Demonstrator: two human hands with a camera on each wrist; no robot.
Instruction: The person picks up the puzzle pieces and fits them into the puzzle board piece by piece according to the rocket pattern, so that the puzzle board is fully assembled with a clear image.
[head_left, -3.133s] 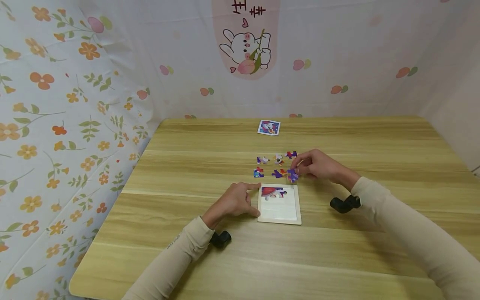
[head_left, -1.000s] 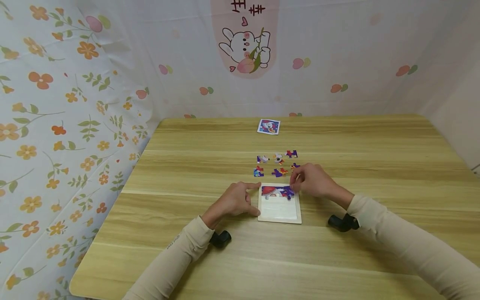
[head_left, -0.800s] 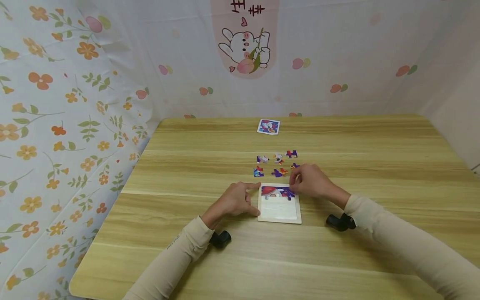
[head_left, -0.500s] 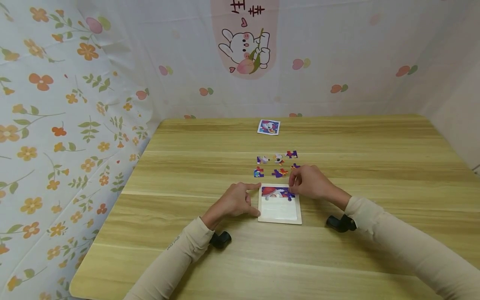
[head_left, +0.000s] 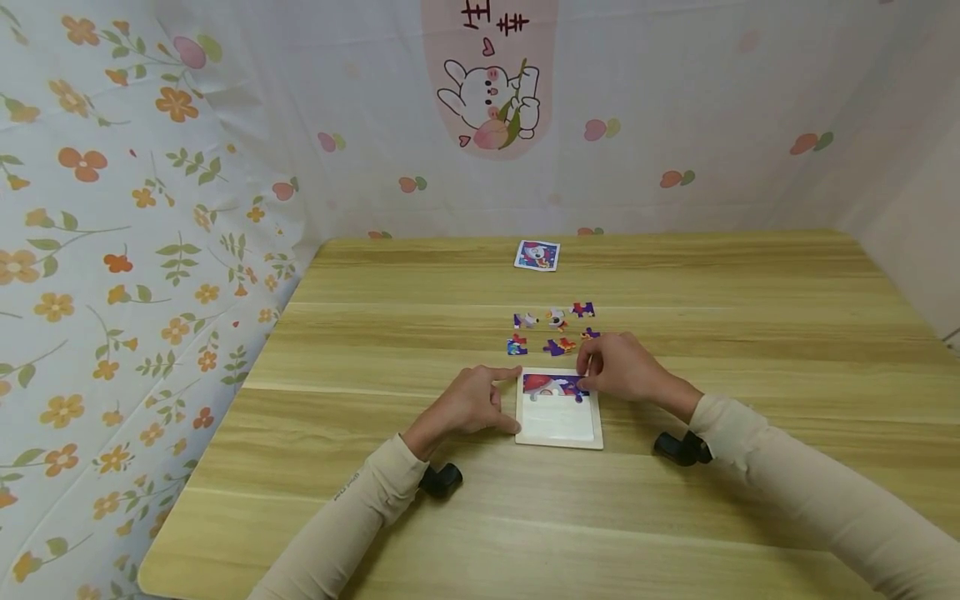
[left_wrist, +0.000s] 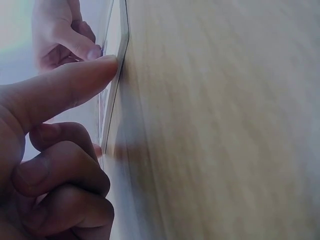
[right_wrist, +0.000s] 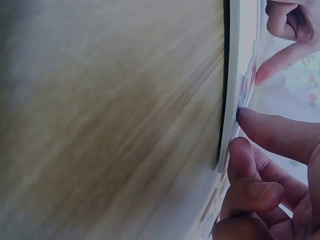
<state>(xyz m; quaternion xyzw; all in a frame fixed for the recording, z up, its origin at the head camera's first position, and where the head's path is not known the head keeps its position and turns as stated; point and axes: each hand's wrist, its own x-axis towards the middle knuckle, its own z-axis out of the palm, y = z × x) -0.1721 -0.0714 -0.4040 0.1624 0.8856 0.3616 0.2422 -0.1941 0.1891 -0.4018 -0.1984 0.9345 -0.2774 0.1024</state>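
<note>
In the head view, my left hand (head_left: 474, 402) rests at the left side of a square wooden puzzle tray (head_left: 597, 429). Its straight index finger touches the far left corner and its thumb the near left corner; the left wrist view shows its other fingers (left_wrist: 70, 170) curled beneath. My right hand (head_left: 626, 367) pinches a purple puzzle piece (head_left: 579, 398) at the tray's far right corner, thumb and index fingertips on it. Left of that piece, joined pieces (head_left: 538, 383) with a red-and-white picture fill the far row. The tray's pale bottom shows below them.
Several loose puzzle pieces (head_left: 558, 345) lie in two rows just beyond the tray, one partly behind my right fingers. Farther back lies a small picture card (head_left: 537, 256). Patterned cloth (head_left: 360, 125) hangs behind the wooden table (head_left: 360, 333).
My right hand has brought the purple piece from above the tray's far edge into its far right corner. Over the last second it stays there, shifting slightly. The left hand has held its place.
</note>
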